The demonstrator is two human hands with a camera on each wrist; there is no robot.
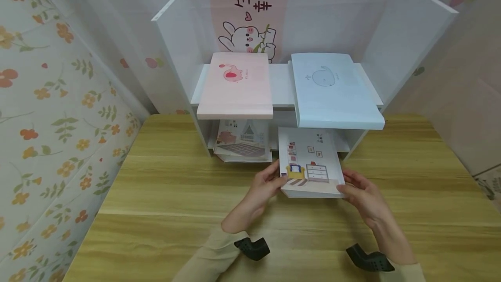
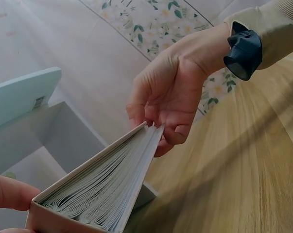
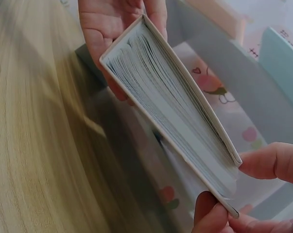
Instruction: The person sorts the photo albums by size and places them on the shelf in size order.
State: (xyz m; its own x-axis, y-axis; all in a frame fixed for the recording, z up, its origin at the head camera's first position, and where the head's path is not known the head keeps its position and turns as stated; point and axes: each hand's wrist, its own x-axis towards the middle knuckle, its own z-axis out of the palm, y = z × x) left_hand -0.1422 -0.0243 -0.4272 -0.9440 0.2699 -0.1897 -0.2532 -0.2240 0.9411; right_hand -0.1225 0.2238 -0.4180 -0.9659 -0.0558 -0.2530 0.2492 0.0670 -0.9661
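A white photo album [image 1: 311, 160] with a drawn dresser and yellow armchair on its cover lies partly inside the lower right compartment of a white shelf [image 1: 280, 82]. Its near end sticks out over the table. My left hand [image 1: 267, 186] pinches its left edge, thumb on the cover. At the near right corner, my right hand [image 1: 362, 195] grips it between thumb and fingers. Both wrist views show the album's loose page edges [image 2: 105, 187] fanned between the covers. In the right wrist view, the right fingers [image 3: 272, 162] hold the covers' ends.
Another illustrated album [image 1: 242, 140] sits in the lower left compartment, jutting forward. On the upper board lie a pink elephant album [image 1: 236, 86] and a light blue whale album [image 1: 334, 90], both overhanging the front. Floral cloth [image 1: 51, 142] hangs to the left of the wooden table [image 1: 156, 212].
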